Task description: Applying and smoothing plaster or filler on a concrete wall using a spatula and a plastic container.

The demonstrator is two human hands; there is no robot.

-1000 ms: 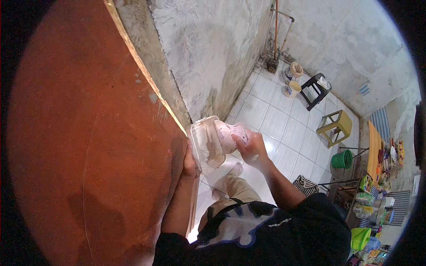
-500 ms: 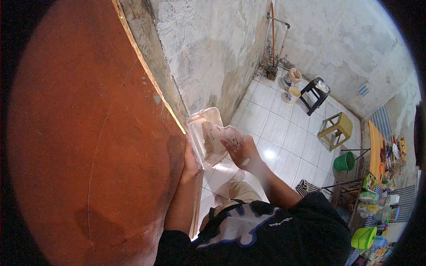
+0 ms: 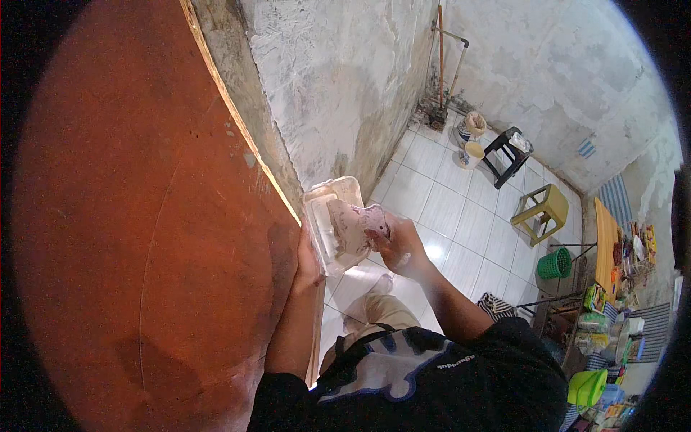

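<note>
My left hand (image 3: 308, 258) is closed around the left side of a shallow, rectangular plastic tub (image 3: 348, 189), whitish and smeared with filler. In my right hand (image 3: 399, 248) is a flat, pinkish putty scraper (image 3: 354, 225), gripped at its right end, with its broad blade inside the tub or over its opening. Whether the blade touches the bottom I cannot tell. White residue marks the back of my right hand. Just beyond the tub rises a wall (image 3: 317, 86) with rough white filler on it.
A large red-brown panel (image 3: 144, 194) with a raw wooden edge stands close on my left. Over the tiled floor (image 3: 432, 209) are a black stool (image 3: 509, 155), a yellow stool (image 3: 545, 210), buckets (image 3: 473, 153) and a green basket (image 3: 556, 263). A cluttered table (image 3: 607, 245) is at the right.
The scraper and tub stay together in nearly the same place. My right hand has shifted very slightly, and the whole view has moved a little.
</note>
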